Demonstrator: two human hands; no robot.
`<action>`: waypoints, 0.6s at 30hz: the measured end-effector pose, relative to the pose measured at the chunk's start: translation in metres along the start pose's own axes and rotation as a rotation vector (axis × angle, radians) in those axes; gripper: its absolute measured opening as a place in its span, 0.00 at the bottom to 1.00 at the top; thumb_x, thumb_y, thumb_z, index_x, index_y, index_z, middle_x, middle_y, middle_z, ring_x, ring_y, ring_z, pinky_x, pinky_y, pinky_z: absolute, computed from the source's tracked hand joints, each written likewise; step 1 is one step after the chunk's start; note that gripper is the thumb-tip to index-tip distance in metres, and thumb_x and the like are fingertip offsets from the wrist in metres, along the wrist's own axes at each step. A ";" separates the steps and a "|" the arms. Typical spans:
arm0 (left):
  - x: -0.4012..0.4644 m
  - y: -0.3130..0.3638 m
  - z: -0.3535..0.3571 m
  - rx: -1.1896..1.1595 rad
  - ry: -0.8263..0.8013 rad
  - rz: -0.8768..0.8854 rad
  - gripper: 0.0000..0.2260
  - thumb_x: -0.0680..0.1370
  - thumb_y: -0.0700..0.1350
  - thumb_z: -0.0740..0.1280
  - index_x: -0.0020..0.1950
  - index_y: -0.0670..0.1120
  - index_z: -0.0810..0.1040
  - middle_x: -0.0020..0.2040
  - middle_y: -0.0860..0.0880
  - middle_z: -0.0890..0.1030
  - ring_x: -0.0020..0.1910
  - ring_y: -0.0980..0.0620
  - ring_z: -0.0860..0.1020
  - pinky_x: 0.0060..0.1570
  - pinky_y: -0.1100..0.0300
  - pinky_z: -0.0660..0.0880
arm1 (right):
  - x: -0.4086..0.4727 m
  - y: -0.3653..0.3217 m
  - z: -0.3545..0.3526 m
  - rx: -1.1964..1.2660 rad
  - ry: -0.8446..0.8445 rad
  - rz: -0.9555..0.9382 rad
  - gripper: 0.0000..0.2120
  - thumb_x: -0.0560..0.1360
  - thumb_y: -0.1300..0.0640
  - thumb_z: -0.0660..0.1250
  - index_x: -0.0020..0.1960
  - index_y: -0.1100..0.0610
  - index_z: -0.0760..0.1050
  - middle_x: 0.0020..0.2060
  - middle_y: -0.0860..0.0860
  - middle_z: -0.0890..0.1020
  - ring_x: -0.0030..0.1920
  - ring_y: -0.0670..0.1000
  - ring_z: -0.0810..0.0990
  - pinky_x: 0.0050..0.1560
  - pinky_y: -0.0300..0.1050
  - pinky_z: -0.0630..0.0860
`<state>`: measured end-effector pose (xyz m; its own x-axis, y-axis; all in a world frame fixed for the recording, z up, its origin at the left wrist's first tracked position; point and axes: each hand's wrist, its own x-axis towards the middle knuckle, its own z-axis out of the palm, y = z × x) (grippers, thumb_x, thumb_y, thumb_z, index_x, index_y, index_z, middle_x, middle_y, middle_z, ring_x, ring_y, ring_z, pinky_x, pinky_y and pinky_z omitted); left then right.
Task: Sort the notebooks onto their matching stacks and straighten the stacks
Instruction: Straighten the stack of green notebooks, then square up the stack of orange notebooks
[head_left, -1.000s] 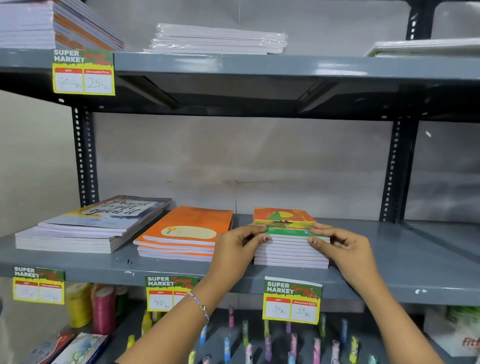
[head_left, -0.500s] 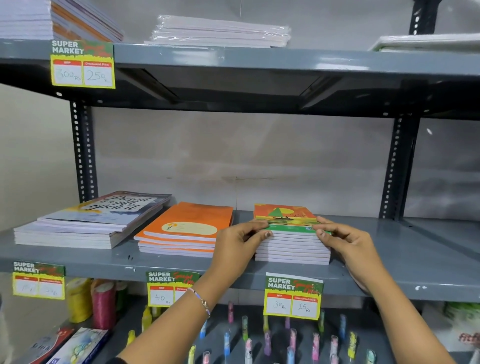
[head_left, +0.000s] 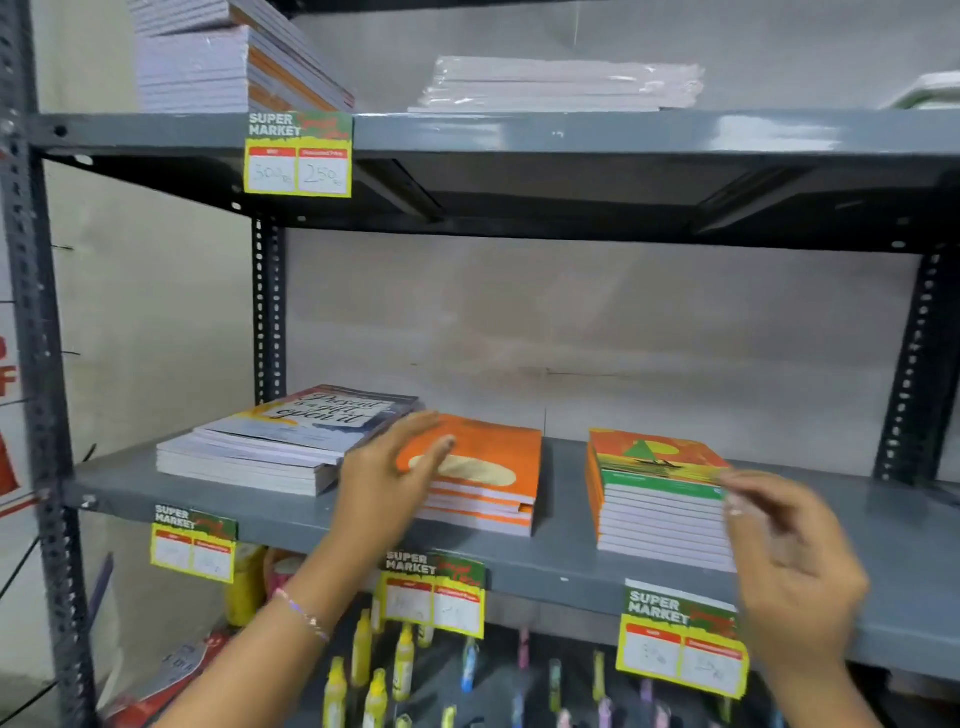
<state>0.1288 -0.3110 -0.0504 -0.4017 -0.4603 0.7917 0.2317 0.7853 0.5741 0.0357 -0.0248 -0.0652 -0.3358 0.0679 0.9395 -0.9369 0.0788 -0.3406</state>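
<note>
Your left hand (head_left: 387, 480) lies flat, grip apart, on the orange stack (head_left: 485, 470) mid-shelf (head_left: 561, 558); your right hand (head_left: 795, 566), blurred, grip apart, hovers beside the green-topped stack (head_left: 657, 499)

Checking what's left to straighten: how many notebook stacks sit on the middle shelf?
3. The large white stack at left, the orange stack in the middle under the left hand, the sailboat-cover stack at right beside the right hand.
</note>
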 end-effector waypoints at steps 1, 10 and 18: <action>0.003 -0.013 -0.012 0.056 -0.016 -0.073 0.16 0.73 0.54 0.71 0.60 0.53 0.81 0.55 0.60 0.82 0.55 0.65 0.78 0.55 0.69 0.72 | -0.005 -0.013 0.020 0.015 -0.094 0.031 0.07 0.73 0.59 0.66 0.49 0.60 0.79 0.45 0.50 0.82 0.50 0.43 0.79 0.55 0.35 0.73; 0.003 -0.055 -0.036 0.127 -0.235 -0.299 0.36 0.60 0.56 0.78 0.66 0.46 0.77 0.55 0.54 0.84 0.53 0.59 0.81 0.57 0.63 0.75 | -0.017 -0.024 0.122 -0.181 -0.683 0.491 0.36 0.67 0.52 0.77 0.69 0.50 0.63 0.54 0.44 0.80 0.54 0.45 0.78 0.52 0.35 0.70; 0.014 -0.059 -0.043 0.111 -0.362 -0.316 0.53 0.44 0.75 0.70 0.63 0.46 0.80 0.53 0.50 0.85 0.49 0.57 0.83 0.56 0.57 0.78 | -0.017 -0.014 0.123 -0.193 -0.610 0.528 0.37 0.67 0.57 0.77 0.71 0.51 0.63 0.54 0.49 0.83 0.52 0.47 0.80 0.51 0.38 0.72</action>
<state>0.1473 -0.3814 -0.0648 -0.7236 -0.5251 0.4480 -0.0387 0.6788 0.7333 0.0425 -0.1496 -0.0714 -0.7729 -0.4028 0.4902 -0.6264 0.3611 -0.6909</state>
